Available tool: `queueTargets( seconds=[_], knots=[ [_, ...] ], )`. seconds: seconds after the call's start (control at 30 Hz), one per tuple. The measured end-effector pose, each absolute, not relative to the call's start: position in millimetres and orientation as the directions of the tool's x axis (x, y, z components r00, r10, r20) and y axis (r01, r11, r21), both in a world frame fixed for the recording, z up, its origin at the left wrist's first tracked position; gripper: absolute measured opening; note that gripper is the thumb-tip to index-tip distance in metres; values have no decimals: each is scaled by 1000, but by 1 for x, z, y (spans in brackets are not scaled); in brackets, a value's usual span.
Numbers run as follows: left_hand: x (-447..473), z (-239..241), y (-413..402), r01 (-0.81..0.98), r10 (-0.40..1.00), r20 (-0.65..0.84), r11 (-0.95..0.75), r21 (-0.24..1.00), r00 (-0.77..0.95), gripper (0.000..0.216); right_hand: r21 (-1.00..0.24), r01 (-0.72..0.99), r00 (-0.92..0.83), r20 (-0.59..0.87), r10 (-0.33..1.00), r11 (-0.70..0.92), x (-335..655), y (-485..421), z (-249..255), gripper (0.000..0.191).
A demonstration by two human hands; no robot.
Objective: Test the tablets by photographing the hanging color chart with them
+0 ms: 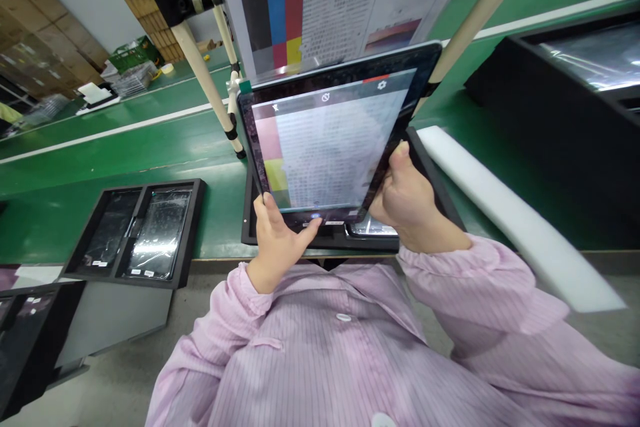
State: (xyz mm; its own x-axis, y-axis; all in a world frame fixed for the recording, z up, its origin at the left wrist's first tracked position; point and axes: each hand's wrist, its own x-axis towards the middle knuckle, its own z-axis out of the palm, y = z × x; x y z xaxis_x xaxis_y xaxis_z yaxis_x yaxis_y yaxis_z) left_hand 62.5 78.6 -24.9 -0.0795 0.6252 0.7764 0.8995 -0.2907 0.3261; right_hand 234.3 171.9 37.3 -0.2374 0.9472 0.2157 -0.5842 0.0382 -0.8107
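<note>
I hold a black tablet (330,140) upright in both hands above the green bench. Its lit screen shows a camera picture of the test chart (320,7) hanging behind it, with colour patches and rows of small text. My left hand (277,240) grips the tablet's lower left corner, thumb stretched along the bottom bezel near the on-screen button. My right hand (407,203) clasps the lower right edge, thumb pressed on the frame. Pink striped sleeves cover both arms.
A black tray (193,227) with two wrapped tablets lies at left. Another black tray (430,173) sits under the held tablet. A white foam strip (510,213) runs at right. Dark trays (550,100) stand far right; cream frame poles (210,87) rise behind.
</note>
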Motion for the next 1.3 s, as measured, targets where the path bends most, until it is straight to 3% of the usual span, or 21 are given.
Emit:
queueTargets(
  seconds=[0.33, 0.67, 0.97, 1.3],
  knots=[
    [71, -8, 73, 807, 717, 660, -243, 539, -224, 127, -824, -564, -239, 217, 947, 47, 233, 171, 39, 64],
    [67, -3, 70, 763, 745, 622, -250, 596, -241, 102, -820, -568, -235, 239, 942, 66, 231, 169, 43, 61],
    [72, -1, 71, 780, 762, 584, -175, 600, -279, 128, -829, -555, -226, 234, 946, 72, 231, 169, 41, 61],
    [71, -1, 72, 783, 763, 576, -154, 603, -294, 134, -819, -574, -266, 213, 940, 23, 230, 168, 43, 61]
  ],
)
